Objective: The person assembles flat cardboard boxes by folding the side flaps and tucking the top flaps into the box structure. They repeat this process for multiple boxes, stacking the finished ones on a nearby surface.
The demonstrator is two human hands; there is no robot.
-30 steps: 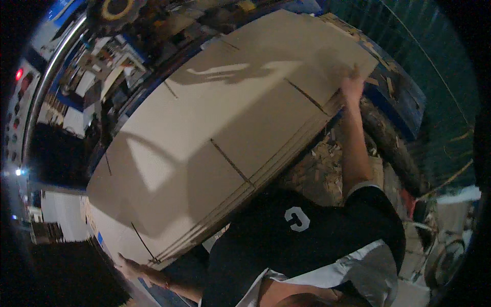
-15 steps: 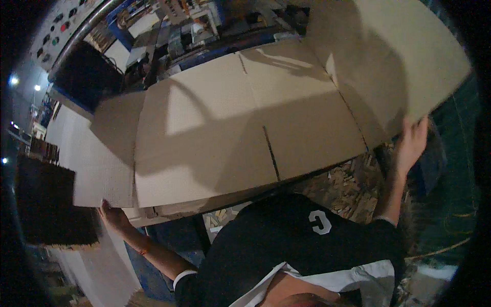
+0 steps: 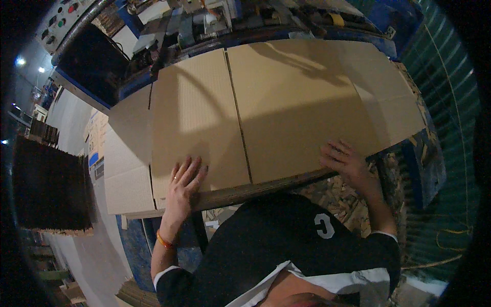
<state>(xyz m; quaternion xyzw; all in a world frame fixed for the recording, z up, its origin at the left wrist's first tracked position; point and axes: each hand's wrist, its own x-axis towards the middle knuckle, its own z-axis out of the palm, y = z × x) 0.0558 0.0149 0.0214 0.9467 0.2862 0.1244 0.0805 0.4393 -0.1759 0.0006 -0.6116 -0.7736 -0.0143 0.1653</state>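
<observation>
A brown corrugated cardboard box blank lies folded flat in front of me. Two panels meet on its top at a narrow dark slit running from the far edge to the near one. My left hand rests on the left panel by the near edge, fingers spread, gripping nothing. On the right panel, also near the front edge, my right hand lies with its fingers stretched out over the board. Further layers of cardboard show under the near edge.
Beyond the blank stands a machine with a blue frame, and a control panel with buttons is at the far left. A dark stack of board stands at left. Cardboard scraps lie below, and a green corrugated wall rises at right.
The raised right panel now lies folded down flat, and the left one is folded in too. Both hands have moved inward from the outer corners onto the top of the board.
</observation>
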